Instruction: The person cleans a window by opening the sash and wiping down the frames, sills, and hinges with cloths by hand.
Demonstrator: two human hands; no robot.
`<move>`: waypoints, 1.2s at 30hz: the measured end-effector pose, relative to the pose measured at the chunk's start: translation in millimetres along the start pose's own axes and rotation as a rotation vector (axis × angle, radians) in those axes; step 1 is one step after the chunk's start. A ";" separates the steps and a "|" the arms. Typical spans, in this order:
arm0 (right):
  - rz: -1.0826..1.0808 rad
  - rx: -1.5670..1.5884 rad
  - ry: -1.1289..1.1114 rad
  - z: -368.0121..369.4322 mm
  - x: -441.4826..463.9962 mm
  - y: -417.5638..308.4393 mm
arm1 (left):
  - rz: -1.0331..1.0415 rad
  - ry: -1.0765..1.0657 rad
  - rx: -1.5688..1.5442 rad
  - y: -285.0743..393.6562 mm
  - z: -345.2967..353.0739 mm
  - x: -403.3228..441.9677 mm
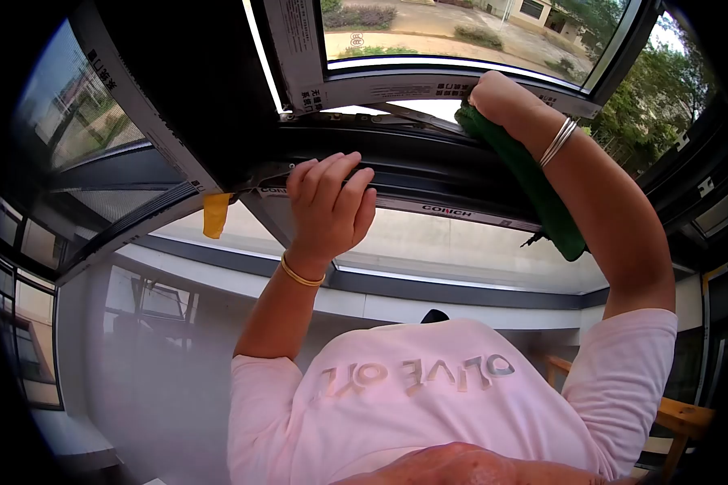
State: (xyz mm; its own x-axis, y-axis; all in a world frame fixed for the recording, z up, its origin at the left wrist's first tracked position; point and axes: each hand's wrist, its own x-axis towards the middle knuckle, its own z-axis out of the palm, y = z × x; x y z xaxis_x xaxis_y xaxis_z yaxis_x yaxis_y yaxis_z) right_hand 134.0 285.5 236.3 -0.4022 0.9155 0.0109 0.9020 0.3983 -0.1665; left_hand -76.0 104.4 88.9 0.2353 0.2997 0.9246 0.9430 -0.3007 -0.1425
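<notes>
My right hand (505,101) is closed around a green cloth (534,182) at the lower edge of the open window sash (396,85). The cloth's long end hangs down beside my forearm, past the black window frame (437,166). Silver bangles circle that wrist. My left hand (332,198), with a gold bangle below it, rests against the frame's near side. Its fingers are stretched up and slightly bent, and nothing shows in them. Printed protective film (447,211) runs along the frame's near face. A metal stay arm (421,115) lies between sash and frame.
A yellow cloth (215,214) hangs at the frame corner on the left. Another window sash (97,105) stands at the far left. Glass panes and a pale ledge (396,309) lie below the frame. At the lower right is a wooden stool or chair (683,416), partly hidden.
</notes>
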 end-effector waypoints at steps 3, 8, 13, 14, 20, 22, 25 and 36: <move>-0.087 -0.203 -0.041 10.9 15.2 12.5 | -0.002 -0.009 0.033 0.1 12.6 1.1; 0.373 0.637 0.090 11.9 5.1 -8.4 | -0.014 0.089 0.119 1.8 25.1 -0.6; 0.441 1.170 0.124 20.1 45.3 2.5 | -0.034 0.116 0.126 1.6 29.0 -2.1; 0.434 1.176 0.121 22.4 50.0 3.2 | -0.036 0.139 0.138 2.0 29.8 -2.1; 0.289 0.922 0.020 24.1 66.4 -4.1 | -0.066 0.164 0.110 3.5 30.7 -3.8; 0.188 0.659 -0.016 24.7 71.2 -9.7 | -0.065 0.170 0.108 4.6 32.5 -4.4; -0.046 0.153 -0.030 27.9 81.1 -20.2 | -0.063 0.145 0.100 4.9 27.1 -5.0; -0.725 -0.977 0.039 38.3 97.0 -69.8 | -0.068 0.148 0.125 7.8 27.9 -2.3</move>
State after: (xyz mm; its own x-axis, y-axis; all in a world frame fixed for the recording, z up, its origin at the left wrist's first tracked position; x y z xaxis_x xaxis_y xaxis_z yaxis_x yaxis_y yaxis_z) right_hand 26.1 344.3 211.2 -0.8721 0.4573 -0.1742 0.2152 0.6781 0.7027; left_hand -62.6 126.6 75.8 0.1419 0.1766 0.9740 0.9795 -0.1673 -0.1124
